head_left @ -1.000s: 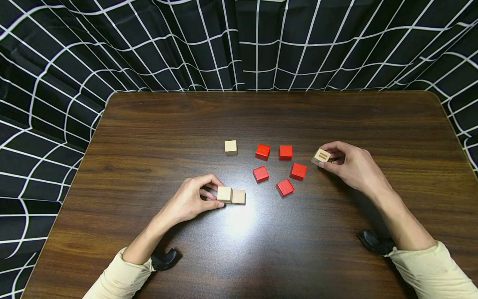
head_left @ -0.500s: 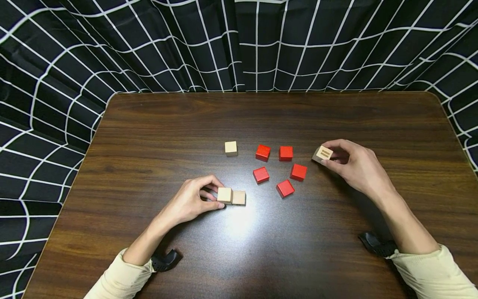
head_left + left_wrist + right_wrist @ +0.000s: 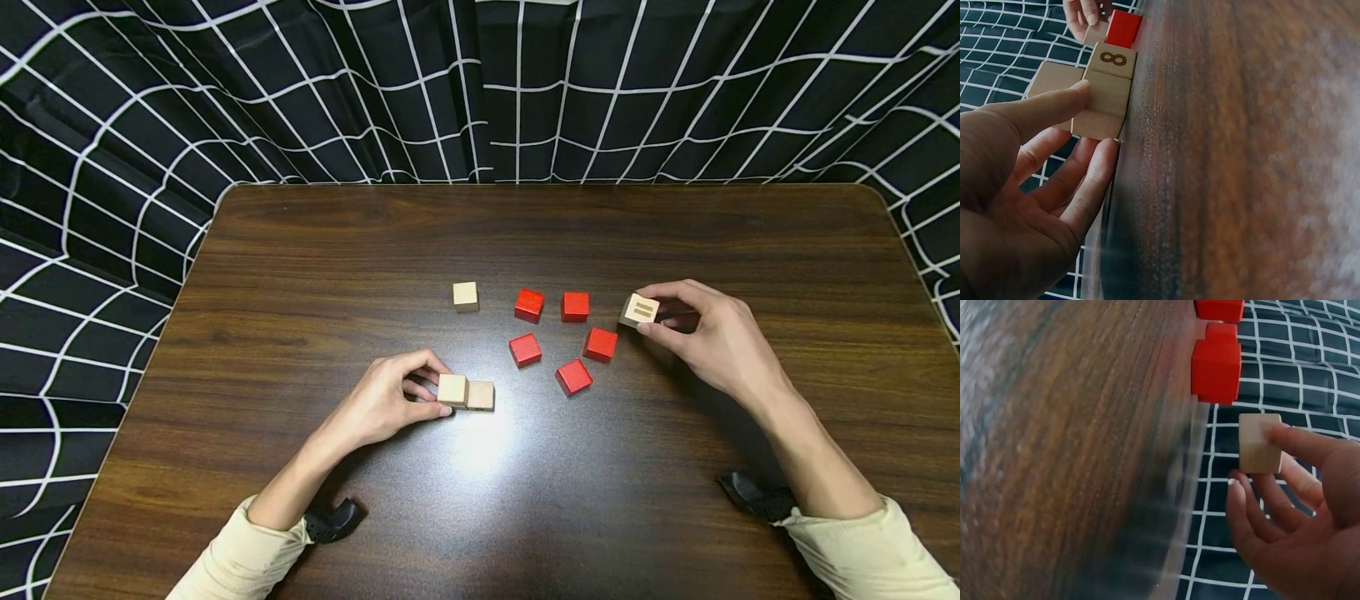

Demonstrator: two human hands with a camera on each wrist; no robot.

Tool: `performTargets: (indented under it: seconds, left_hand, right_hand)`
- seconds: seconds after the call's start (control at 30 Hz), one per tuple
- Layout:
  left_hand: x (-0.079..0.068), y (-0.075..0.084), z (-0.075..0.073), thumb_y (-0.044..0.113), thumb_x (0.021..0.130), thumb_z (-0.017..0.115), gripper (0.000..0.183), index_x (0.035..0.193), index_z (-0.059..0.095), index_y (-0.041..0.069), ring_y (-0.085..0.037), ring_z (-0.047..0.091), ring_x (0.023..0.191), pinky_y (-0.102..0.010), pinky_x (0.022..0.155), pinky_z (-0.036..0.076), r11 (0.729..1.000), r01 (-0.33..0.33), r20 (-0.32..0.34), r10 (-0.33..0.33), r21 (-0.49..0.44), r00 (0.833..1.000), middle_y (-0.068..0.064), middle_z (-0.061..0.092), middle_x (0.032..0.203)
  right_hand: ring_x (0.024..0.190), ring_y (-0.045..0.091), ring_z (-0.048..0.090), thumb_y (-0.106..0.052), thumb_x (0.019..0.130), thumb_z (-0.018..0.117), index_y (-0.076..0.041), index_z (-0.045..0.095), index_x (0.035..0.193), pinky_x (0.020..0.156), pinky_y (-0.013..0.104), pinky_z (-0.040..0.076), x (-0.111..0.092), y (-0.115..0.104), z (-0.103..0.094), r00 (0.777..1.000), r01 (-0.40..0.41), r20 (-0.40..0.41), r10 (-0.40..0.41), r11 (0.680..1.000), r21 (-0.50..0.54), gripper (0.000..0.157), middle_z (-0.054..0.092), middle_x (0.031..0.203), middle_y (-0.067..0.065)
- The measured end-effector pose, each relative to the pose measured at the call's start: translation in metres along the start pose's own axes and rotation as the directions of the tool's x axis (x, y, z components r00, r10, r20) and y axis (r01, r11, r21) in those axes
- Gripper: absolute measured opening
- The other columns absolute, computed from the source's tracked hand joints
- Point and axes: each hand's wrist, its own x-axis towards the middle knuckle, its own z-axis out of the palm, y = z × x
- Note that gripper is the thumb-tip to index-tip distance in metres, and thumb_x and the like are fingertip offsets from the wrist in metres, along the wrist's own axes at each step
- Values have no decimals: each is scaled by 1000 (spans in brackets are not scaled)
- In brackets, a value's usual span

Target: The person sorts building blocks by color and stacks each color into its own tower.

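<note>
Over a glossy, wood-grained table (image 3: 337, 242), the left hand (image 3: 392, 398), left of the painted red cubes (image 3: 574, 307), pinches a plain-topped wooden cube (image 3: 452, 390) beside a pale cube (image 3: 481, 396), and the right hand (image 3: 714, 335), right of those red cubes, clamps thumb and fingers on a square-edged cube (image 3: 640, 310) marked with two brown bars (image 3: 643, 306).

R hand (image 3: 708, 333) holds a pale wood blk (image 3: 641, 309), 2 dark bars on top, lifted off the bench (image 3: 420, 237), slightly rotated. L hand (image 3: 393, 396) grips, approx. level, a plain blk (image 3: 452, 389), apparently stacked on a 2nd blk (image 3: 1113, 94) touching an "8" blk (image 3: 1114, 59) w/ its no. on the side.
</note>
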Motion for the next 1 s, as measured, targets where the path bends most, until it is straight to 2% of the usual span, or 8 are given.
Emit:
performTargets:
  seconds: [0.27, 0.47, 0.8, 1.0]
  left_hand:
    - [-3, -1, 0, 3, 74, 87, 34, 101, 68, 12, -15, 69, 88, -24, 78, 59, 1000, 0, -3, 0, -8, 1000, -4, 69, 98]
    - [-3, 0, 1, 2, 73, 87, 35, 101, 68, 12, -15, 69, 86, -24, 77, 60, 1000, 5, -7, -5, -7, 1000, -5, 69, 99]
    - [-2, 0, 0, 2, 73, 87, 35, 102, 68, 12, -15, 69, 87, -25, 77, 60, 1000, 7, 2, -7, -15, 1000, -5, 69, 100]
    - [-1, 0, 1, 2, 73, 87, 35, 102, 68, 12, -16, 69, 87, -24, 78, 59, 1000, 5, 2, -5, -12, 1000, -5, 69, 100]
  right_hand:
    - [78, 5, 63, -5, 81, 82, -19, 71, 115, 61, 11, 47, -2, -8, 5, 1000, 13, -2, -13, 998, 66, 38, 69, 104, 0]
    - [78, 4, 64, -2, 80, 82, -20, 72, 114, 64, 11, 49, -5, -13, 8, 997, 73, -18, -72, 992, 100, 40, 69, 101, -5]
    - [80, 8, 66, -3, 80, 82, -21, 71, 113, 66, 15, 52, -9, -25, 14, 997, 73, 19, -76, 988, 135, 40, 69, 104, -5]
    - [81, 9, 66, 0, 78, 83, -19, 72, 111, 69, 17, 55, -10, -31, 19, 995, 97, 7, -100, 977, 188, 39, 68, 103, -8]
